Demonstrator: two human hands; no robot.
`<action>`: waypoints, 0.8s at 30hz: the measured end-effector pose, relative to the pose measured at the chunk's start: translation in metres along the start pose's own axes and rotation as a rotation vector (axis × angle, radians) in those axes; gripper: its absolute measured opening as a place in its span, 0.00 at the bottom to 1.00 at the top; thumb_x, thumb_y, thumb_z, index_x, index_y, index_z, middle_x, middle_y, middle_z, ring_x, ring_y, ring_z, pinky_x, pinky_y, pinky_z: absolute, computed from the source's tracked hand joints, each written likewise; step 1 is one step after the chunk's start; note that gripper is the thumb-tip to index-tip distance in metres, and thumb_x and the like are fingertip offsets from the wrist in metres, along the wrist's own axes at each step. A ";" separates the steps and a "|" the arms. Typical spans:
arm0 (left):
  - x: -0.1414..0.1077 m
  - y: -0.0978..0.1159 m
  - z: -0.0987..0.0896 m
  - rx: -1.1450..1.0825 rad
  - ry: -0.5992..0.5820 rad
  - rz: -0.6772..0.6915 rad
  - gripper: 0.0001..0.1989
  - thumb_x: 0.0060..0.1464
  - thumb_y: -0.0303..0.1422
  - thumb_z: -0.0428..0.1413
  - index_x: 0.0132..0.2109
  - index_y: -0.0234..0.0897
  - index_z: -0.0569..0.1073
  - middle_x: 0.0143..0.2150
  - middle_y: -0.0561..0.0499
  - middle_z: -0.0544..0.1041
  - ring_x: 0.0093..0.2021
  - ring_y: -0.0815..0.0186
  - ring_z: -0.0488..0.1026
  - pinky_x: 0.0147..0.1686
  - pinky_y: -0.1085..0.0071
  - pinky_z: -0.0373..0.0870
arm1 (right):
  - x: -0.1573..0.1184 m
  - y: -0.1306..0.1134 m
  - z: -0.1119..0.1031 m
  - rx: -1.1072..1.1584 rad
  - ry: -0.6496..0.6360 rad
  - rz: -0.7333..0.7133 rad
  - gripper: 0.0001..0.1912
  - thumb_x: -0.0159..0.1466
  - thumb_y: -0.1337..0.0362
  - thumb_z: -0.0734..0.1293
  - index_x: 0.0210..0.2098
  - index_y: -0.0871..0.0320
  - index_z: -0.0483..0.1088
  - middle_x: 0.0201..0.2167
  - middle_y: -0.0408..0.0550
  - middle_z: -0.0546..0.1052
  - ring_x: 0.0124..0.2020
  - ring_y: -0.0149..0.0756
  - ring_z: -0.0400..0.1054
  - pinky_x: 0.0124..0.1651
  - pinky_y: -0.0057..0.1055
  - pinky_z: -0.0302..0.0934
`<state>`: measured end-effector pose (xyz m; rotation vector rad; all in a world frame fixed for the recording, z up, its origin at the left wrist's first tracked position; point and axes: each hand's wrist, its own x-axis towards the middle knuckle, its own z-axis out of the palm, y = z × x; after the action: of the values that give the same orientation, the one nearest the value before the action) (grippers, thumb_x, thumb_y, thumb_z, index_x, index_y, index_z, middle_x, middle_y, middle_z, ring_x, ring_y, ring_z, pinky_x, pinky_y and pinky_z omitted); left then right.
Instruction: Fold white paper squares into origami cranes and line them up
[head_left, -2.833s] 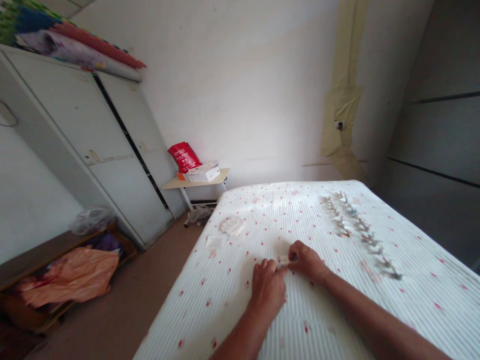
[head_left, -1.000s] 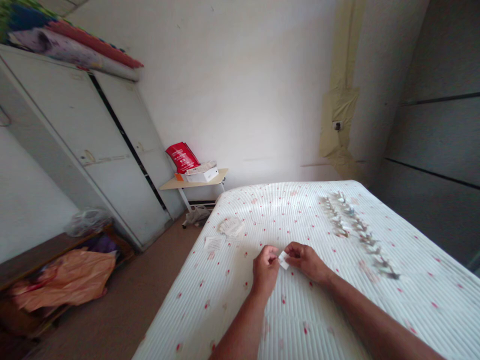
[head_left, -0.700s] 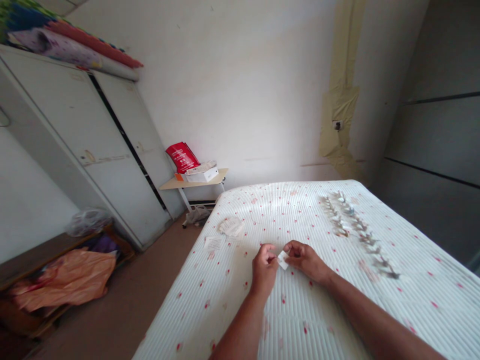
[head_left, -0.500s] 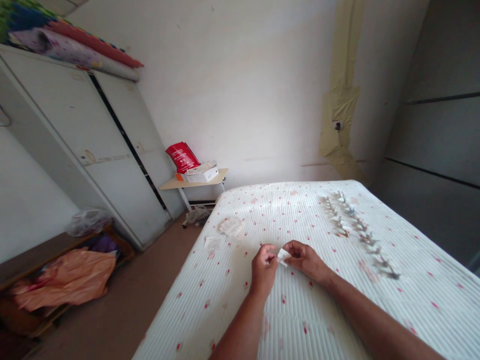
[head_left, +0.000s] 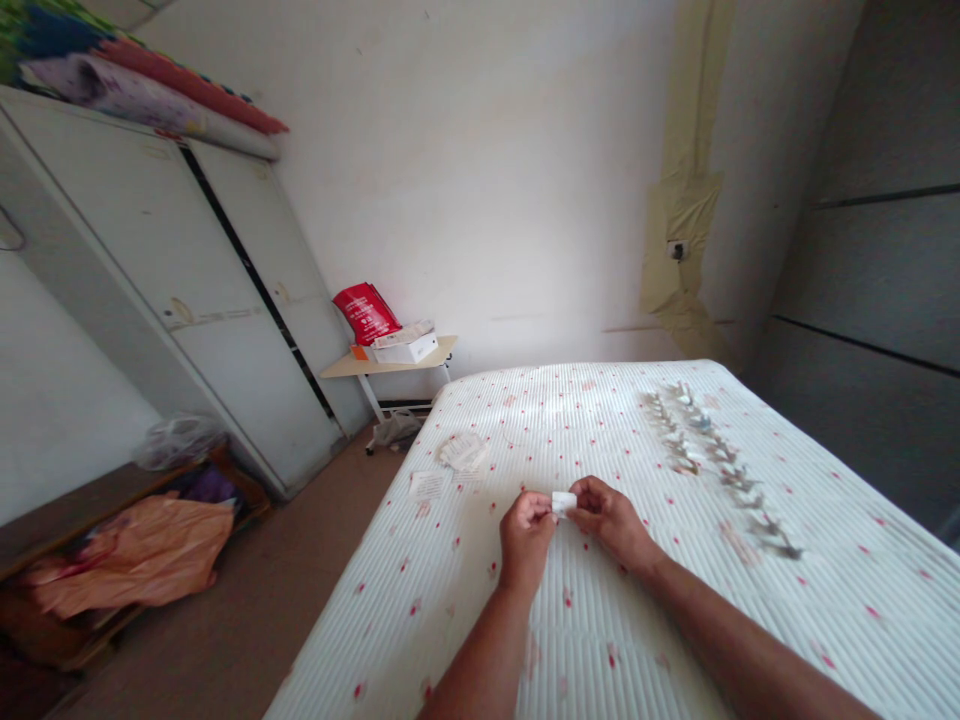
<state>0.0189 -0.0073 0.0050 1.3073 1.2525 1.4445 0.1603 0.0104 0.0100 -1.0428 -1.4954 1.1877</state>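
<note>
Between my two hands is a small white piece of paper (head_left: 564, 503), held above the striped, red-dotted bed cover (head_left: 600, 640). My left hand (head_left: 526, 535) pinches its left edge, and the fingers of my right hand (head_left: 606, 520) pinch its right edge. To the right, several small folded paper pieces (head_left: 724, 465) stand in two slanting rows on the cover. On the left side of the bed lie a roundish stack of printed paper (head_left: 463, 452) and a flat printed sheet (head_left: 428, 485).
Beyond the bed's far left corner stands a small table (head_left: 341, 370) with a red bag (head_left: 365, 312) and a white box (head_left: 409, 350). Grey cabinets (head_left: 150, 220) rise at the left, above a low wooden unit with orange cloth (head_left: 150, 550).
The small paper has turned from a tilted position to nearly level, its face now flatter between my fingers. Both hands have shifted only slightly.
</note>
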 end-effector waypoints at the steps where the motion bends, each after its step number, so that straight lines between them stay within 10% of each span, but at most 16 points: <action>1: 0.000 -0.001 0.000 0.013 0.000 0.004 0.06 0.40 0.26 0.53 0.31 0.34 0.69 0.26 0.52 0.73 0.28 0.69 0.69 0.30 0.75 0.63 | 0.000 -0.001 0.000 -0.004 0.030 -0.010 0.08 0.51 0.64 0.65 0.30 0.57 0.61 0.18 0.34 0.60 0.18 0.24 0.53 0.21 0.23 0.45; 15: -0.001 0.001 -0.003 0.034 0.025 0.004 0.05 0.44 0.32 0.53 0.26 0.35 0.65 0.21 0.56 0.69 0.24 0.71 0.65 0.26 0.78 0.59 | -0.005 -0.011 -0.001 -0.209 0.116 -0.123 0.16 0.52 0.64 0.63 0.41 0.56 0.63 0.32 0.44 0.70 0.24 0.28 0.61 0.26 0.26 0.57; 24: 0.002 -0.004 -0.005 -0.074 0.020 -0.012 0.08 0.45 0.35 0.54 0.27 0.35 0.65 0.23 0.56 0.70 0.27 0.70 0.68 0.30 0.76 0.62 | -0.005 -0.007 0.003 -0.118 0.095 -0.078 0.08 0.52 0.61 0.66 0.27 0.56 0.61 0.20 0.38 0.63 0.20 0.26 0.55 0.23 0.24 0.50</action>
<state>0.0131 -0.0055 0.0012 1.2370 1.2059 1.4849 0.1582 0.0039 0.0159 -1.0944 -1.5323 0.9920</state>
